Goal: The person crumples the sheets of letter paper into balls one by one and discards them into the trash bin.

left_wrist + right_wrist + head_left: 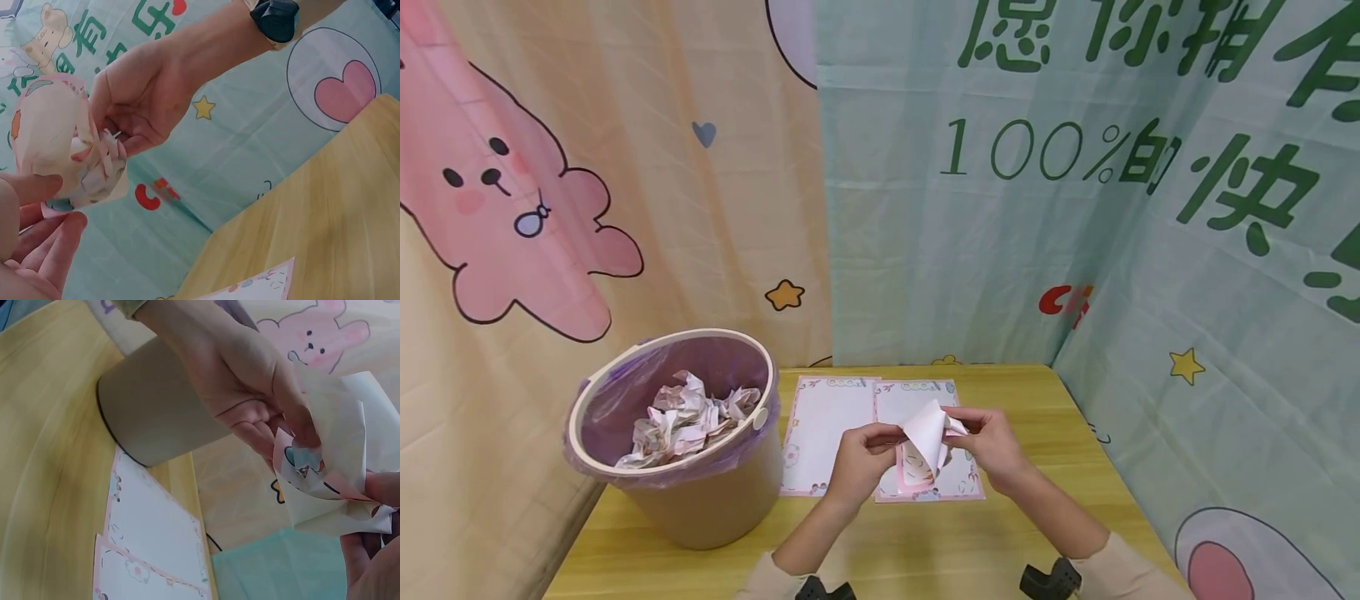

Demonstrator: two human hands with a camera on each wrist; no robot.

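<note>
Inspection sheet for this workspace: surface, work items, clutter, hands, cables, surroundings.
Surface: wood-grain table.
Work items: folded, creased paper, held up; left pink-bordered sheet and right pink-bordered sheet, lying flat side by side; beige bin with purple liner, standing on the table's left.
Clutter: crumpled papers, inside the bin.
Hands: left hand and right hand pinch opposite sides of the creased paper.
Cables: nothing seen.
Surroundings: cream cartoon curtain, pale green lettered curtain.
</note>
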